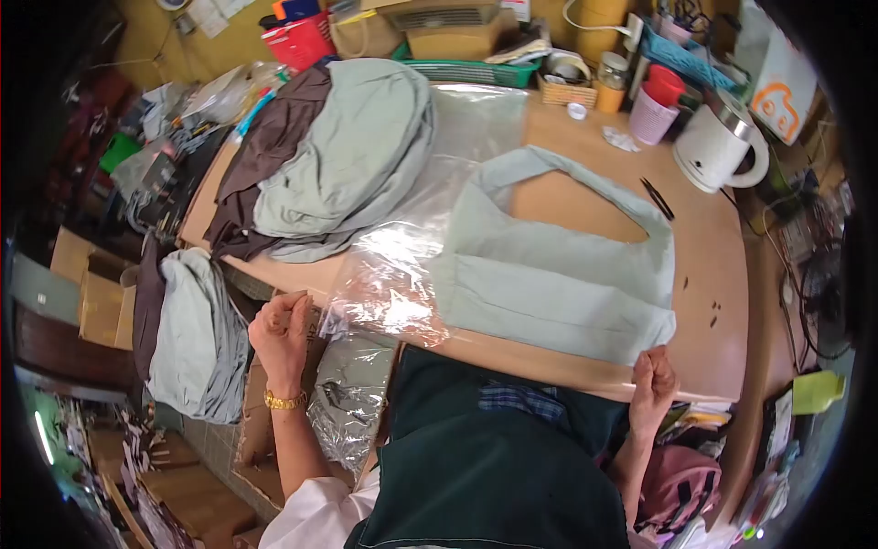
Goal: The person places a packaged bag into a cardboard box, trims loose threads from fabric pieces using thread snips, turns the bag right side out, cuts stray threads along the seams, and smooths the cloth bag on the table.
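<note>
A pale grey-green cloth bag (558,306) with a wide looped strap lies flat on the table, its bottom edge toward me. My right hand (653,382) is closed at the bag's near right corner, gripping the fabric there. My left hand (280,331) is raised by the table's near left edge, fingers curled together, away from the bag; whatever may be in them cannot be made out. Clear plastic sleeves (389,284) lie between that hand and the bag, partly under the bag's left side. Behind them sits a heap of pale green and brown cloth (375,137).
On the table (709,343) are a black pen-like tool (657,199), a white kettle (718,146), a lilac cup (653,117) and a green tray (471,71). More cloth (197,339) hangs at the left. Below stands a carton with plastic-wrapped goods (347,403).
</note>
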